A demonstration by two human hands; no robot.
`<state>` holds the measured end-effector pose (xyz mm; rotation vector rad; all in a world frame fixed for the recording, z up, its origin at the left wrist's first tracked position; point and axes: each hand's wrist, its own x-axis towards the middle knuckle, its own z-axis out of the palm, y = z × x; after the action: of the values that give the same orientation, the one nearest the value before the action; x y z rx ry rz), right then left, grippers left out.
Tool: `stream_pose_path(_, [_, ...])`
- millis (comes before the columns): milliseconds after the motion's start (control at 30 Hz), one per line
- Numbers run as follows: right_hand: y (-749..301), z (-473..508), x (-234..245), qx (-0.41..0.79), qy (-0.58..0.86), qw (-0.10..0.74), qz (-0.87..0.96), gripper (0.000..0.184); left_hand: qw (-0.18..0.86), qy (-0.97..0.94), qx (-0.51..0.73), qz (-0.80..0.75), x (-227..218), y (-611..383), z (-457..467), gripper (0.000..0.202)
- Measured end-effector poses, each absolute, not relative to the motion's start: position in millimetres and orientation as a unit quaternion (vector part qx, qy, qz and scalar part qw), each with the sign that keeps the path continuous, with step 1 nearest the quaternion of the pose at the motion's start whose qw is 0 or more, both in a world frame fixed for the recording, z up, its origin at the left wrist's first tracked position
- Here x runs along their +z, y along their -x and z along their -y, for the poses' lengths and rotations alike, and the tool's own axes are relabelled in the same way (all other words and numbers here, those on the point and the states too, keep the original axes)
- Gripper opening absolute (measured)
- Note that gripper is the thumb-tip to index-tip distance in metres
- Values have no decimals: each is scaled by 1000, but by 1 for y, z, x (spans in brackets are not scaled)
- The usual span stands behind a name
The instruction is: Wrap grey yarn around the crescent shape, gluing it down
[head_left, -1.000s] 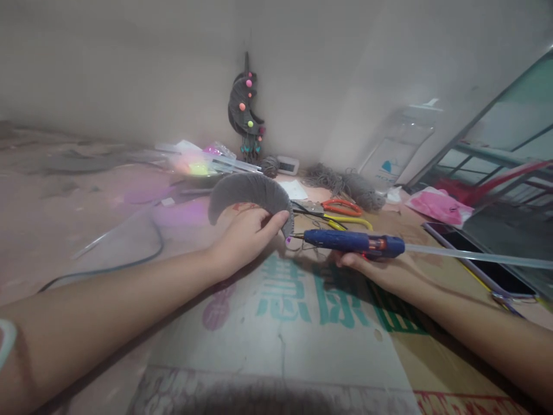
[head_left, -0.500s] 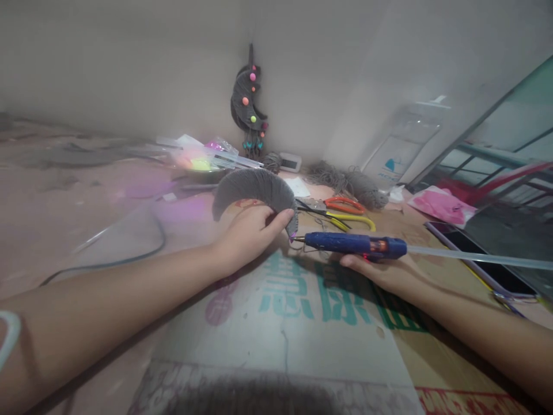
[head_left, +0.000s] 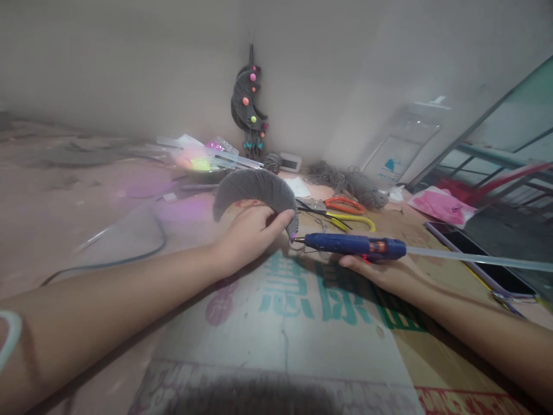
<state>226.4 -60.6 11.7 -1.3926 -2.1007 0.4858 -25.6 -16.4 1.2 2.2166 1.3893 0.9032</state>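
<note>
While the left hand (head_left: 248, 233) pinches a crescent (head_left: 254, 184), the right (head_left: 377, 270) grips a level glue gun (head_left: 339, 243) pointing left.

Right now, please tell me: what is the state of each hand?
Left hand: closed, holding the grey crescent near one end.
Right hand: holding the blue glue gun, fingers mostly hidden.

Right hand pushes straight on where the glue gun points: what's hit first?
Likely the held crescent, at its tip by the nozzle; whether they touch now is unclear.
</note>
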Motion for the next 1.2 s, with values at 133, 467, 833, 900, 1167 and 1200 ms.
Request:
stream_pose_path(133, [-224, 62, 14, 184, 522, 276, 786, 26, 176, -788, 325, -493, 1, 26, 17, 57])
stream_pose_path(467, [-226, 61, 12, 162, 536, 294, 774, 24, 188, -787, 320, -492, 3, 26, 17, 57])
stream_pose_path(833, [-224, 61, 14, 166, 551, 298, 762, 25, 188, -788, 331, -484, 0, 26, 15, 57])
stream_pose_path(900, [-224, 61, 14, 167, 553, 298, 760, 23, 197, -783, 331, -488, 0, 26, 14, 57])
stream_pose_path(1167, [-224, 62, 15, 185, 564, 309, 743, 29, 229, -779, 337, -477, -3, 27, 12, 57])
stream_pose_path(1200, [-225, 62, 14, 187, 566, 309, 741, 29, 232, -776, 335, -481, -3, 28, 12, 57])
